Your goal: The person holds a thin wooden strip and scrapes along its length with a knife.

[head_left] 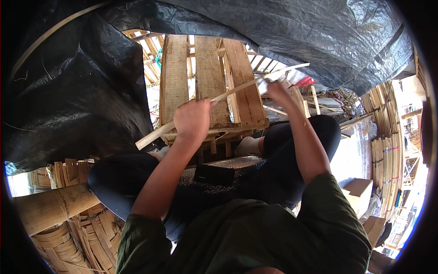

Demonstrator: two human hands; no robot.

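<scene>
Left hand (192, 119): fingers closed around the bamboo strip (228, 94) near its lower end. The strip runs diagonally across the wooden pallet (210, 77). It appears light, thin, springy, with possibly sharp edges; grip near both ends. Right hand (279, 92): fingers seem pinched on the upper part, partly blurred.

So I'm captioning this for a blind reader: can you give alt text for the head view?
A seated person's left hand and right hand grip a long bamboo strip held slantwise over their knees, in front of a wooden pallet. Black tarpaulin hangs overhead; bamboo slats stand at right.
</scene>
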